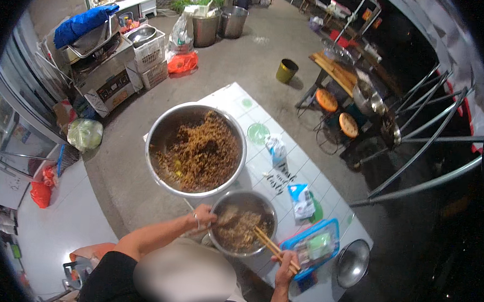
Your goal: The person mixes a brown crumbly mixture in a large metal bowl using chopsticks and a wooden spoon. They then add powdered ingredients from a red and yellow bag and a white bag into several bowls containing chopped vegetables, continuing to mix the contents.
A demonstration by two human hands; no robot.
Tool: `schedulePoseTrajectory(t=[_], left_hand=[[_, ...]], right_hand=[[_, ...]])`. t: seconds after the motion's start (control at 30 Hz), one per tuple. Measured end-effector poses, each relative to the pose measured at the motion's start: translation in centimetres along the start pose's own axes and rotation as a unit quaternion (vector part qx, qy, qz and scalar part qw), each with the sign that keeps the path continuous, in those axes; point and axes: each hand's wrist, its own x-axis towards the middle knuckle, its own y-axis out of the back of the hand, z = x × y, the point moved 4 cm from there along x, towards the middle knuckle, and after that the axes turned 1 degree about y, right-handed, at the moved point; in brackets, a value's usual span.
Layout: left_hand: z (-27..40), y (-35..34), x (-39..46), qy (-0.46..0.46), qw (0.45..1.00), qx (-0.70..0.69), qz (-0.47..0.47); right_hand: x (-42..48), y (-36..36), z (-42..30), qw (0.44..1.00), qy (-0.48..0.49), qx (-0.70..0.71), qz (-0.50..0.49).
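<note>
My left hand (205, 216) grips the left rim of a steel mixing bowl (273, 210). Inside lies a light-brown crumbly food mix (242, 229). From the right, my right hand (287, 263) holds a pair of wooden chopsticks (270, 245), their tips in that mix. Just beyond stands a larger steel basin (155, 146) with a heap of darker brown, grainy food (209, 149) in it. A blue-rimmed plastic container (335, 231) sits beside my right hand, with packets inside that I cannot make out.
The table's patterned white cover (261, 176) carries two blue-and-white packets (275, 148), (302, 201) and an upturned steel bowl (353, 263) near its right corner. A green bucket (287, 71) stands on the floor beyond. Metal poles (425, 177) slant in at right.
</note>
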Motion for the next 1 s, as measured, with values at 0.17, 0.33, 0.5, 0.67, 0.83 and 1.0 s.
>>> schedulePoseTrajectory(t=[0.17,0.33,0.5,0.67,0.83,1.0], left_hand=[[-2.2,-2.8,-3.0,0.021,0.997,-0.058,0.04],[-1.0,-2.4,-7.8,0.031,0.969,-0.244,-0.004],[0.7,3.7,-15.5,0.018,0.941,-0.331,0.066],[-3.7,13.5,-23.7,-0.047,0.867,-0.453,0.203],[-10.2,22.4,-32.7,-0.104,0.761,-0.517,0.378],[-19.3,30.9,-40.2,-0.161,0.649,-0.571,0.476]], right_hand=[[1.4,0.7,-3.7,0.994,0.102,-0.036,0.002],[1.9,-1.1,-14.5,0.983,0.181,0.02,-0.013],[2.1,-7.7,-18.7,0.947,0.302,0.042,-0.103],[1.0,-21.6,-20.1,0.914,0.299,0.107,-0.252],[-3.8,-38.0,-22.5,0.856,0.188,0.248,-0.413],[-12.2,-53.8,-24.0,0.823,0.104,0.196,-0.523]])
